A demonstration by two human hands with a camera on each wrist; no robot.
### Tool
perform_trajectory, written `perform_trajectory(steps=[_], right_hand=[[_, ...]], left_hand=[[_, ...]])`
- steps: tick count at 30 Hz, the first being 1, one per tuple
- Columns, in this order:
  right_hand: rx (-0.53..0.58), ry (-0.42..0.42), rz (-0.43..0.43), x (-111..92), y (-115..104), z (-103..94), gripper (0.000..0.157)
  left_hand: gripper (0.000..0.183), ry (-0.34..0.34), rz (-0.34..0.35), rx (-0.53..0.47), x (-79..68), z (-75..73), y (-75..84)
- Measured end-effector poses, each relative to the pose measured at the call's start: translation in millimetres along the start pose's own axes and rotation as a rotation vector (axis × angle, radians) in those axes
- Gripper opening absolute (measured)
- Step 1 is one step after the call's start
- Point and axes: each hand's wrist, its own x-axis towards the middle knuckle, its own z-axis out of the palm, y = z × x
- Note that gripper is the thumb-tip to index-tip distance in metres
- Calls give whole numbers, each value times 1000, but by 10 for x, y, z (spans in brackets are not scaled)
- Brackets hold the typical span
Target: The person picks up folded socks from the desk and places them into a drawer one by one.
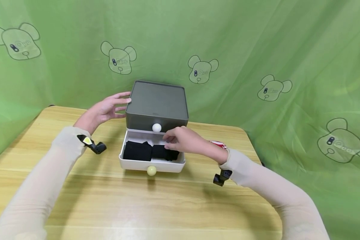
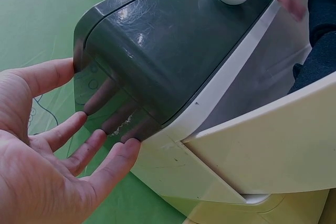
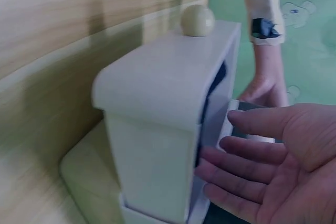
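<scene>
A two-drawer box with a dark grey top [image 1: 157, 100] stands on the table, its white lower drawer [image 1: 151, 165] pulled out. Folded black cloth items [image 1: 138, 151] lie inside that drawer. My left hand [image 1: 109, 107] rests its spread fingertips against the left side of the box, seen close up in the left wrist view. Over the drawer's right part is my right hand [image 1: 184, 140], fingers loosely bent and nothing visible in its grasp. In the right wrist view its fingers [image 3: 241, 169] reach over the drawer's edge.
A white round knob [image 1: 157, 128] marks the closed upper drawer, a cream knob [image 1: 151, 171] the lower one. Partly behind the right wrist lies a small red and white item [image 1: 218, 144]. A green curtain [image 1: 168, 40] hangs behind the wooden table [image 1: 156, 206].
</scene>
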Motion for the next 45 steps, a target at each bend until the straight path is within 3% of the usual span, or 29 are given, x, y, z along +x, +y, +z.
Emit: perform_trajectory(steps=[3,5,8,10,15,21,26,31,38,45], right_hand=[[126,28,-84,-14,-38,-18,21],[267,-15,-151,-34,-69,-4,19],[483,-174,-223,-84,-113,66,21],[596,-304,-227,-131,-137,136,25],[714,-559,-194,-237,-158,334,37],[776,-687,-129,-296,-60,594,44],[885,-695,-18,-324,38,816,45],[1081,-656,99,-353,67,1014,51],[1335,-555,152,-355,-17,1114,61],[1445,-421,206,-356,-145,1150,63]], left_hand=[[74,2,-1,-8,9,-2,-2],[74,1,-3,-11,11,-1,-4],[74,0,-5,-14,19,1,-5],[74,-1,-4,-13,17,3,-4],[73,0,0,-18,18,-2,2],[74,-1,-1,-20,19,-4,10],[74,0,-4,-15,21,-2,10],[73,0,-3,-17,26,-3,5],[72,-1,3,-24,33,-16,-8],[72,4,0,-22,38,-14,-13]])
